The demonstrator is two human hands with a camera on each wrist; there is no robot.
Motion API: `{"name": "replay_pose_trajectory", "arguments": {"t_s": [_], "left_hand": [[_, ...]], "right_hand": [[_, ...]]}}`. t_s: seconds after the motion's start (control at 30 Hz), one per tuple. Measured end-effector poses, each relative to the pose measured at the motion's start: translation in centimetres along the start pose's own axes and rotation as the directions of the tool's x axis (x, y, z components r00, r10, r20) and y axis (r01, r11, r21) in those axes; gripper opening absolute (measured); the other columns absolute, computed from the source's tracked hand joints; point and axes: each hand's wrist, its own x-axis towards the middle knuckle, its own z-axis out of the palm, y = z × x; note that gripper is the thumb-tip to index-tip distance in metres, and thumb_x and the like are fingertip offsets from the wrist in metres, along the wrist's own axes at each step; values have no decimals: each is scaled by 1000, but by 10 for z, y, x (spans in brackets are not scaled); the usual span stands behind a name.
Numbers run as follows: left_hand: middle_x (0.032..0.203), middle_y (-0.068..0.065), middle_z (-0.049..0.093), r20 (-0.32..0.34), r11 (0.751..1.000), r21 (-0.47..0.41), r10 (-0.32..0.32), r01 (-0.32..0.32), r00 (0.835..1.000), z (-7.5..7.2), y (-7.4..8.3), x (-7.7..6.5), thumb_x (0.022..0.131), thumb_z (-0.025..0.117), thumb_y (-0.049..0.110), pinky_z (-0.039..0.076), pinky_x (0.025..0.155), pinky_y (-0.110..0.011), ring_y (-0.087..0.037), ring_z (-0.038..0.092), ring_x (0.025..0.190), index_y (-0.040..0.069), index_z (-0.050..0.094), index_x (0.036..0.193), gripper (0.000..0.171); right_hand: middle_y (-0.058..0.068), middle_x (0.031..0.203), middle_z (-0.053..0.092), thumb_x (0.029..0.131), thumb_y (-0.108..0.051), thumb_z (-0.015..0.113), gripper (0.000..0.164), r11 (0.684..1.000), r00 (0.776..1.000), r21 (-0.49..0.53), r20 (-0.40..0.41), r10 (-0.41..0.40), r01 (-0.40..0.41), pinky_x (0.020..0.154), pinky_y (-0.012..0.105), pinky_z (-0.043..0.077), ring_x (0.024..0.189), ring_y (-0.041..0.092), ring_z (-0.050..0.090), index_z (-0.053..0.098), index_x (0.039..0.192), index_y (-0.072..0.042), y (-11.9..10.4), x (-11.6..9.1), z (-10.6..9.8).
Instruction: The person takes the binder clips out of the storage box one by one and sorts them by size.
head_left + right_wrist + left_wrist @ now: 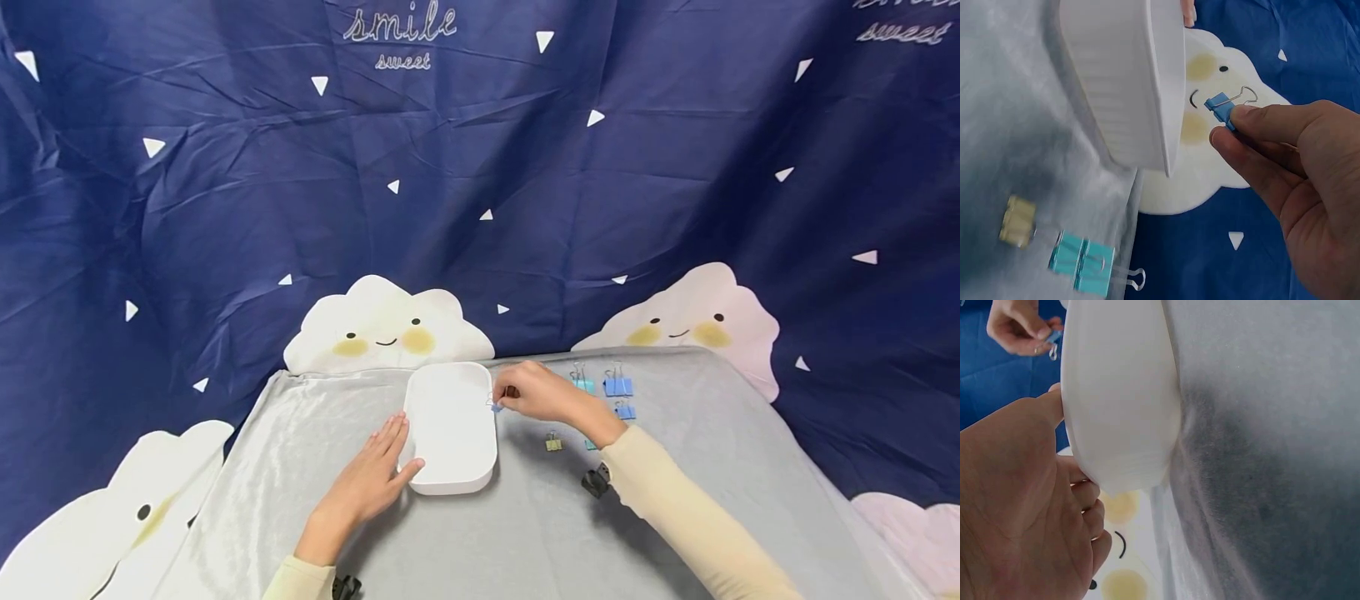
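Observation:
A white rounded rectangular box (452, 429) stands on the grey cloth. Along its left side lies my left hand (371, 473), fingers extended and touching the rim, thumb at the near corner. My right hand (542, 392) pinches a small blue binder clip (1221, 109) between thumb and index finger, just beyond the box's right edge. In the right wrist view the clip's wire handle sticks up above the thumb. Below the right forearm, a small teal binder clip (590, 444) is partly hidden. Left of that one lies a yellow-green binder clip (553, 444).
Behind the right wrist lie a larger teal binder clip (583, 384), a large blue binder clip (618, 387) and a smaller blue binder clip (626, 412). Grey cloth (540, 533) covers the table. A dark blue curtain (450, 167) with clouds hangs beyond its far edge.

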Motion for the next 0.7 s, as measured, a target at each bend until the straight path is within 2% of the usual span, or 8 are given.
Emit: {"name": "replay_pose_trajectory", "arguments": {"t_s": [0.2,0.43,0.53,0.6,0.7], "left_hand": [[177,-16,22,7,1000,-3,-4,4,1000,1,-1,0,111,46,54,22,135,-55,-36,22,165,-2,26,167,81],[178,-15,21,5,1000,-10,-11,11,1000,0,-1,0,111,46,56,22,135,-55,-36,23,165,0,27,167,82],[178,-15,22,4,1000,-9,-11,11,1000,1,-2,0,111,45,56,22,135,-55,-36,23,165,0,26,167,82],[177,-15,22,1,1000,-10,-10,10,1000,1,-1,-1,111,46,55,22,135,-55,-37,23,165,-1,27,167,81],[177,-17,24,-7,1000,-15,-1,1,1000,0,0,-1,111,48,52,23,135,-56,-38,24,164,-3,29,166,80]], "right_hand": [[-7,90,76,97,-6,77,10,998,998,8,-26,59,-58,68,22,58,76,1,65,79,92,-15,10,-30,-10],[-9,89,74,95,-5,77,11,992,992,-43,-41,117,-119,77,31,61,81,4,67,79,90,-15,24,-64,-16],[-11,86,73,96,-5,77,11,987,986,-28,-43,159,-160,76,29,61,79,1,65,78,90,-15,32,-80,-16],[-12,84,72,95,-5,77,11,983,982,-21,-54,180,-181,70,23,58,77,-1,62,78,89,-14,37,-90,-16],[-11,84,73,93,-3,77,13,980,977,-27,-79,196,-198,70,22,59,76,-1,62,77,88,-14,47,-106,-16]]}}
